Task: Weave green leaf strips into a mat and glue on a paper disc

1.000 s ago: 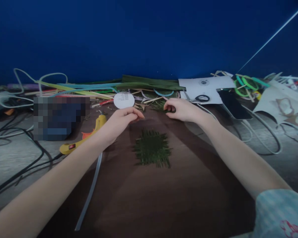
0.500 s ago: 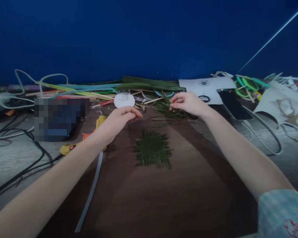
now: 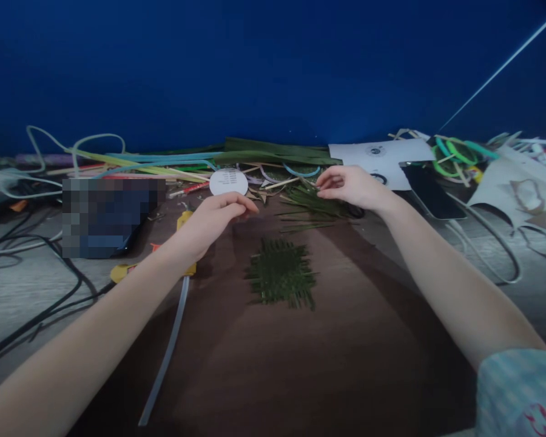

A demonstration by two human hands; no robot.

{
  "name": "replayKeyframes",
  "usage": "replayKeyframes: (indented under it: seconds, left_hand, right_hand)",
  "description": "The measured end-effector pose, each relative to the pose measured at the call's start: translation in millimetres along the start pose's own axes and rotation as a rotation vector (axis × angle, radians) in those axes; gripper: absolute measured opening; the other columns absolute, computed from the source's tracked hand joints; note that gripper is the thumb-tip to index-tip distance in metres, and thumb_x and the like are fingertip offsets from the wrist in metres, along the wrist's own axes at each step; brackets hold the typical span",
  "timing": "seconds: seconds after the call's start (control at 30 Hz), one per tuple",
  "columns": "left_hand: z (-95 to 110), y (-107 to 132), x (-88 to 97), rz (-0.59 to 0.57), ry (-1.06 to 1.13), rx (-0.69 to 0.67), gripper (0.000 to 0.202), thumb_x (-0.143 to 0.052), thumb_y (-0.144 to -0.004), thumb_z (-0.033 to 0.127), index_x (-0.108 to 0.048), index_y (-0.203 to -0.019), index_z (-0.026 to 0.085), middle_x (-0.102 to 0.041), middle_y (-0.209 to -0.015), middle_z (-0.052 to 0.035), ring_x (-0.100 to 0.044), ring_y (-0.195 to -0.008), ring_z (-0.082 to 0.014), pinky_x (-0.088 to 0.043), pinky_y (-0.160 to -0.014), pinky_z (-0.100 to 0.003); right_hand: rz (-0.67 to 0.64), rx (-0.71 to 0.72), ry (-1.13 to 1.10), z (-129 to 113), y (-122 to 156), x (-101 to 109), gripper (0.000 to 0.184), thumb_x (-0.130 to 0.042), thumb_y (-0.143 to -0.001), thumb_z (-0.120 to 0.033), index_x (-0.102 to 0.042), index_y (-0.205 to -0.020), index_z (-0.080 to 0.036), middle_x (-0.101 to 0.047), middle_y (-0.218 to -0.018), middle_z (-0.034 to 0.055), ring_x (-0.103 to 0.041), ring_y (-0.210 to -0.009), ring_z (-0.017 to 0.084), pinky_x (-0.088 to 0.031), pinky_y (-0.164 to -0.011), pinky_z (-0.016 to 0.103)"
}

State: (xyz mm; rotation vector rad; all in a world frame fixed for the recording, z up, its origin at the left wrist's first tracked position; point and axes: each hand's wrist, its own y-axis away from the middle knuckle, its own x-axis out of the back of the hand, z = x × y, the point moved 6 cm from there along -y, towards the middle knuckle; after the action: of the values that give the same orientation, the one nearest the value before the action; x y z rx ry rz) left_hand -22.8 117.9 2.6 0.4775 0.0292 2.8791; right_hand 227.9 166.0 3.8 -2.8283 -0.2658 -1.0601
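Snags within easy reach

Above the tabletop (image 3: 300, 370), the left hand (image 3: 221, 220) curls loosely, grip narrow, nothing seen inside. The right hand (image 3: 351, 185) has a nearly closed grip; whether it pinches anything, I cannot tell. A dip of the left arm (image 3: 113, 321) could knock the glue gun (image 3: 184, 220), partly hidden by it. The mat (image 3: 279, 273) lies nearer, between the hands; a nudge could loosen its ragged edges. The strips (image 3: 307, 203) overlap by the right hand; tugging one could drag others.

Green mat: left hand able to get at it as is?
Likely yes: the left hand is close by, and nothing visible stands between it and the green mat.
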Motion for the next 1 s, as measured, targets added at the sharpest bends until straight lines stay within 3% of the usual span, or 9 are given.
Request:
replayKeyframes:
  seconds: [0.13,0.27,0.37,0.47,0.63,1.0]
  left_hand:
    - [1.0,0.0,1.6,0.002,-0.027,0.002,0.015,-0.051,-0.070,0.025,-0.065,-0.071,0.019,-0.065,-0.080,-0.0036,-0.056,-0.082,-0.0196,-0.042,-0.081,-0.033]
    - [0.3,-0.2,2.6,-0.013,-0.058,0.006,0.016,-0.051,-0.071,0.027,-0.065,-0.074,0.019,-0.065,-0.084,-0.0037,-0.056,-0.084,-0.0198,-0.042,-0.082,-0.033]
    - [0.1,-0.1,2.6,-0.016,-0.056,0.002,0.015,-0.051,-0.072,0.024,-0.065,-0.074,0.019,-0.065,-0.085,-0.0037,-0.056,-0.085,-0.0191,-0.041,-0.084,-0.034]
    - [0.8,0.7,1.6,-0.022,-0.055,0.005,0.016,-0.050,-0.072,0.024,-0.064,-0.074,0.019,-0.064,-0.083,-0.0034,-0.056,-0.083,-0.0186,-0.040,-0.083,-0.033]
    - [1.7,1.6,0.3,-0.026,-0.049,0.007,0.015,-0.050,-0.073,0.024,-0.064,-0.073,0.019,-0.064,-0.082,-0.0027,-0.055,-0.084,-0.0180,-0.041,-0.083,-0.031]
    - [0.3,-0.4,1.7,-0.017,-0.051,0.007,0.016,-0.049,-0.071,0.023,-0.065,-0.072,0.021,-0.065,-0.083,-0.0023,-0.056,-0.084,-0.0188,-0.042,-0.083,-0.032]
  right_hand:
    - [-0.078,0.054,0.161,-1.9,2.2,2.2,0.017,-0.062,-0.071,-0.034,-0.064,-0.083,-0.022,-0.065,-0.089,0.0075,-0.060,-0.082,0.023,-0.049,-0.073,0.043]
    - [-0.296,0.090,0.350,-7.3,9.1,-14.6,0.059,-0.067,-0.062,-0.054,-0.056,-0.113,-0.027,-0.052,-0.122,0.0096,-0.051,-0.107,0.032,-0.048,-0.080,0.047]
    - [-0.326,0.083,0.476,-9.5,12.0,-28.0,0.082,-0.069,-0.055,-0.059,-0.045,-0.127,-0.029,-0.041,-0.134,0.0108,-0.037,-0.121,0.039,-0.045,-0.084,0.051]
    - [-0.247,0.122,0.446,-12.6,10.4,-36.0,0.066,-0.063,-0.066,-0.055,-0.048,-0.123,-0.025,-0.047,-0.126,0.0118,-0.048,-0.111,0.034,-0.047,-0.080,0.047]
    - [-0.077,0.185,0.336,-14.1,6.6,-36.0,0.026,-0.054,-0.076,-0.028,-0.061,-0.100,-0.020,-0.062,-0.102,0.0096,-0.058,-0.089,0.024,-0.048,-0.076,0.041]
    - [0.303,0.149,-0.023,-12.4,3.2,14.4,0.029,-0.065,-0.069,-0.027,-0.064,-0.097,-0.019,-0.066,-0.096,0.0091,-0.061,-0.090,0.024,-0.050,-0.083,0.047]
